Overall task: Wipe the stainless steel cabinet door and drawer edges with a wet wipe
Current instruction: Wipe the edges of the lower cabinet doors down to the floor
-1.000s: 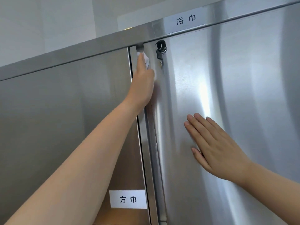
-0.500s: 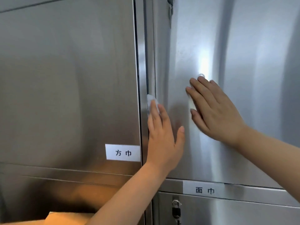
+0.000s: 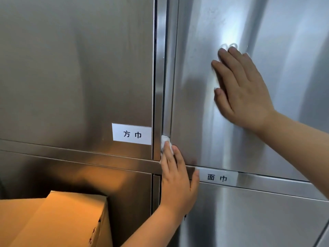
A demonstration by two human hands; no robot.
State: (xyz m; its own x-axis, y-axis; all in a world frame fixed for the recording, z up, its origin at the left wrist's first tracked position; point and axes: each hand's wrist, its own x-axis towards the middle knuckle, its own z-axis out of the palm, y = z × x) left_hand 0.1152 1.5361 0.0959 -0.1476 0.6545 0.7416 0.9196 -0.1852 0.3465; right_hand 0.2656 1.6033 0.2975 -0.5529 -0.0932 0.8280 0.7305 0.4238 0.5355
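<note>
The left hand (image 3: 176, 182), fingers straight and together, is pressing the wet wipe (image 3: 164, 139) at the foot of the vertical edge of the cabinet door (image 3: 195, 113). The right hand (image 3: 243, 97) is bracing flat on the door, fingers slightly spread. The edges below probably have yet to be wiped.

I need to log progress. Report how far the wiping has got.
Done: the vertical door edge, wiped from the top down over the last second. In hand: the left hand presses the wet wipe at that edge's bottom, while the right hand braces flat on the right door. Left: the horizontal rail and lower door edges, not yet reached.
</note>
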